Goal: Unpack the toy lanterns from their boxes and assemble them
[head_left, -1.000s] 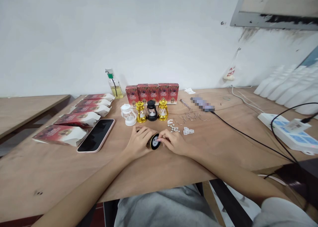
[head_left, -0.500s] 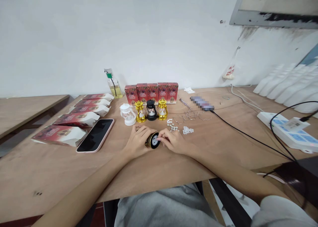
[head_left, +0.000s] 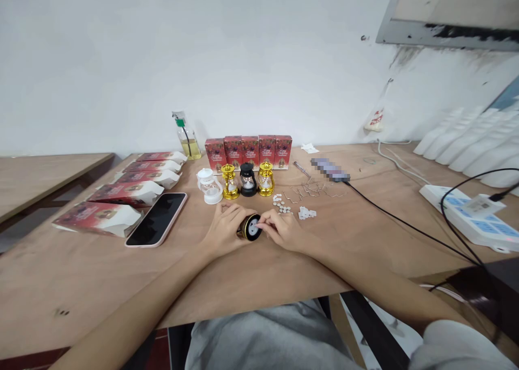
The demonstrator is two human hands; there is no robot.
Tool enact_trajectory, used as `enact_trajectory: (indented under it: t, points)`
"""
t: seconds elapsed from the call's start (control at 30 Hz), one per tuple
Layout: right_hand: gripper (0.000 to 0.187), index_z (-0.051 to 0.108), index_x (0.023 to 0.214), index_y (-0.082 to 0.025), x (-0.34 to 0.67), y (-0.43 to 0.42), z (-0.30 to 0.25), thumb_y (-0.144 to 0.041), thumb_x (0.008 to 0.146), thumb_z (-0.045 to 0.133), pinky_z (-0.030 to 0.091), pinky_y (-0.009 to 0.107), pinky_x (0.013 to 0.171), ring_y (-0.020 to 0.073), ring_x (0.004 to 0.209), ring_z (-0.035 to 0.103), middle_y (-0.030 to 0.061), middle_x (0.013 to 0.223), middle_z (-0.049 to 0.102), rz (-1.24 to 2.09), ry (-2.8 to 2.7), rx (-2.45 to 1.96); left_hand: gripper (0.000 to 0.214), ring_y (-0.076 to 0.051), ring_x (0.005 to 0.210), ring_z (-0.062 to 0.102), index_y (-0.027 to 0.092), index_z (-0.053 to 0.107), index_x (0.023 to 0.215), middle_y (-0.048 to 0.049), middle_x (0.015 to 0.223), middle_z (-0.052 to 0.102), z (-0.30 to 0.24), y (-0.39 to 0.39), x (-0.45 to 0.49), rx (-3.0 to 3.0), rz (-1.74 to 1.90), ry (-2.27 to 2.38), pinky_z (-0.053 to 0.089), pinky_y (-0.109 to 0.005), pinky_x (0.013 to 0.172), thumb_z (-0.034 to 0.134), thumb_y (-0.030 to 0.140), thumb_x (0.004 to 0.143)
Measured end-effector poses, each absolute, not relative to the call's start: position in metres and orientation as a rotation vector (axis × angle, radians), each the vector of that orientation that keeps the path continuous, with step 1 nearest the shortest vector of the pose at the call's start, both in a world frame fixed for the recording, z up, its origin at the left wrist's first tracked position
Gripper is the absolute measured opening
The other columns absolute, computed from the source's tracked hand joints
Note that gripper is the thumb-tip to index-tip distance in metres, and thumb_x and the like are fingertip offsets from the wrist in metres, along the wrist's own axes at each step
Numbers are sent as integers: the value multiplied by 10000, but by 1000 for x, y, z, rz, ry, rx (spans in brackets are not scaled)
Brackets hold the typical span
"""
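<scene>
My left hand (head_left: 225, 226) is wrapped round a small gold and black toy lantern (head_left: 250, 227) lying on its side, its round underside turned toward me. My right hand (head_left: 284, 230) pinches at that underside with fingertips pressed together; whatever sits between them is too small to see. Just beyond my hands lie several small silver button cells (head_left: 283, 202) and white plastic bits (head_left: 307, 214). Behind them stand three finished little lanterns, two gold (head_left: 229, 183) (head_left: 265, 180) and one black (head_left: 248, 180), beside a white one (head_left: 208, 187).
Red boxes stand in a row (head_left: 248, 151) at the back; open ones lie at the left (head_left: 127, 193). A pink-cased phone (head_left: 157, 220) lies left of my hands. Wire hooks (head_left: 310, 190), a screwdriver (head_left: 301, 169), an oil bottle (head_left: 187, 138), a black cable (head_left: 401, 221) and a power strip (head_left: 472, 214) are around.
Almost nothing differs. My hands keep the lantern in the same spot, with only slight shifts of the fingers and of the camera.
</scene>
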State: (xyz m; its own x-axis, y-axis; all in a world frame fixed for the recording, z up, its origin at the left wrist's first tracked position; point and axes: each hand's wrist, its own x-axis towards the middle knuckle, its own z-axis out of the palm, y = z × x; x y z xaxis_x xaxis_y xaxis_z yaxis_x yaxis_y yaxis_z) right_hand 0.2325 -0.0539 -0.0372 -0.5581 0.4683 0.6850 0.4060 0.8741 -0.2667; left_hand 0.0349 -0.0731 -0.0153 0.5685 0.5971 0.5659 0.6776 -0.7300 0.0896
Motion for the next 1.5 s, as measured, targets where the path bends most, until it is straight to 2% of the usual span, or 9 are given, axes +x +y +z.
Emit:
enact_trajectory:
  t: [0.3, 0.53, 0.67, 0.97, 1.27, 1.5]
  points:
    - [246, 496, 881, -161, 235, -56, -36, -348, 970, 362, 355, 178, 498, 64, 435, 522, -32, 581, 617, 156, -2245, -667, 307, -210, 890, 589, 189, 518, 1028, -47, 974, 671, -18, -65, 23, -2569, -867, -1210, 290, -358, 816, 585, 352, 777]
    - [314, 534, 885, -177, 234, -52, -40, -396, 976, 329, 299, 228, 501, 108, 540, 611, -1, 664, 677, -190, -2346, -666, 285, -216, 882, 584, 182, 514, 1044, -61, 950, 675, -17, -72, 32, -2581, -774, -1025, 282, -380, 821, 547, 333, 804]
    - [316, 543, 882, -178, 234, -50, -41, -362, 988, 310, 282, 233, 513, 100, 557, 604, -2, 699, 684, -252, -2378, -638, 283, -227, 883, 581, 170, 518, 1045, -64, 931, 675, -19, -73, 34, -2571, -740, -989, 282, -381, 788, 537, 326, 810]
    - [359, 545, 822, -171, 233, -50, -44, -320, 999, 271, 240, 241, 492, 89, 512, 546, 2, 629, 640, -318, -2469, -668, 294, -227, 885, 577, 163, 506, 1050, -54, 929, 675, -21, -72, 33, -2574, -719, -980, 280, -385, 768, 537, 322, 806]
    - [308, 502, 847, -172, 234, -50, -41, -300, 996, 265, 196, 253, 485, 108, 499, 553, 7, 619, 622, -307, -2533, -666, 292, -233, 888, 573, 180, 524, 1063, -57, 920, 676, -21, -72, 34, -2595, -689, -994, 281, -387, 773, 531, 314, 804]
    - [151, 466, 948, -167, 234, -54, -37, -283, 952, 369, 241, 246, 506, 127, 545, 593, 16, 726, 666, -193, -2565, -816, 306, -243, 908, 569, 186, 520, 1076, -77, 969, 677, -20, -71, 32, -2577, -637, -1011, 284, -406, 810, 521, 349, 818]
